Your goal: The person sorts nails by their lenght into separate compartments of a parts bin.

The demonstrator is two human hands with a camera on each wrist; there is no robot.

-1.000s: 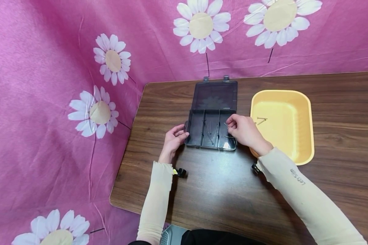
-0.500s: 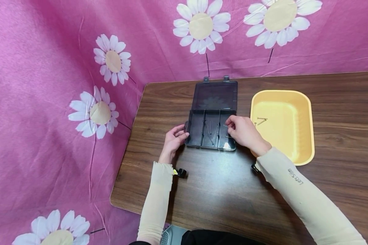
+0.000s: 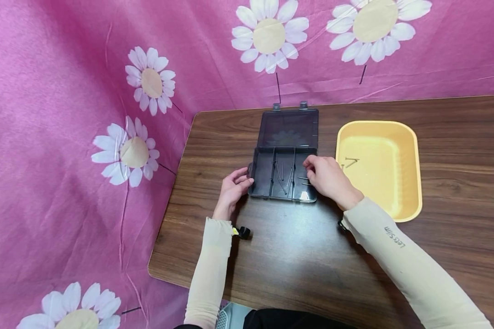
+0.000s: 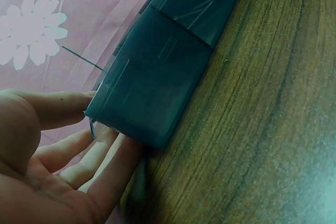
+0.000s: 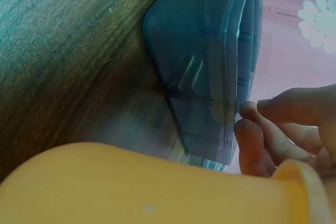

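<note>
A dark translucent compartment case (image 3: 261, 189) lies on the table with its lid (image 3: 289, 128) raised back. Several screws (image 3: 282, 171) lie in its middle compartment, and two screws (image 3: 304, 184) in the right one. My left hand (image 3: 232, 188) holds the case's left end, its thumb and fingers at the rim and end wall in the left wrist view. Over the right compartment's edge hovers my right hand (image 3: 331, 179), fingers loosely bent, tips close together. Nothing shows between those fingertips in the right wrist view, where the two screws appear through the case wall.
A yellow tub (image 3: 416, 183) stands right of the case, with a few screws (image 3: 351, 162) near its left wall. Behind the brown wooden table (image 3: 288, 256) hangs a pink curtain (image 3: 206, 59) with white flowers.
A screw at my right fingertips has been let go and lies in the right compartment beside another. The right hand has shifted very slightly; the left hand stays put.
</note>
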